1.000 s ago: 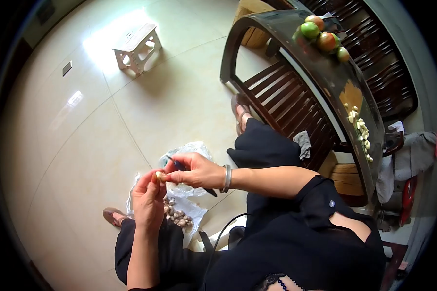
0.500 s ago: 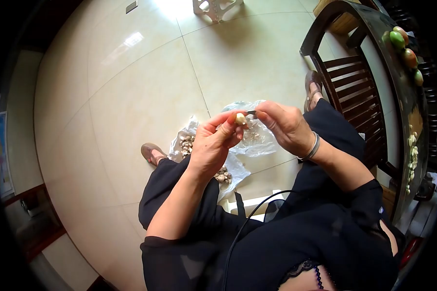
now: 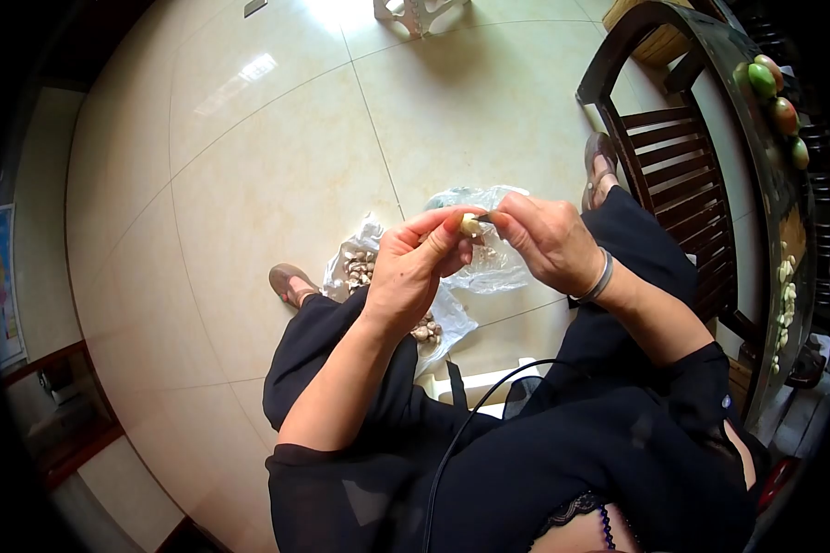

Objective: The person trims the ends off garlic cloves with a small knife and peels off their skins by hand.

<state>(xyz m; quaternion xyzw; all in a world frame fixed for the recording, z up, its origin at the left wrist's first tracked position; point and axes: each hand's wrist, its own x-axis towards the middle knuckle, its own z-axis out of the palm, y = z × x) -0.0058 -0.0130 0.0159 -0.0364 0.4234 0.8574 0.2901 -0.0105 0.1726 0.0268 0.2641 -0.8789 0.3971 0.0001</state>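
Between thumb and fingers, my left hand [image 3: 411,267] pinches a pale garlic clove [image 3: 470,224]. My right hand [image 3: 549,241] is closed on a small dark knife [image 3: 485,218], whose blade touches the clove; most of its handle is hidden in the hand. Below the hands, unpeeled garlic [image 3: 360,269] lies in a white plastic bag [image 3: 453,324] on the floor. Another thin clear bag [image 3: 498,269] with scraps in it lies beneath my right hand.
A dark curved table [image 3: 764,184] on the right bears green and red fruit [image 3: 785,116] and a row of peeled cloves [image 3: 788,304]. Its slatted shelf [image 3: 678,170] is near my foot. A stool [image 3: 420,13] stands at the top. A cable [image 3: 461,426] crosses my lap.
The view has swung left, so the table now lies farther right. The knife, earlier sticking out beside my right hand, now has its tip at the clove.
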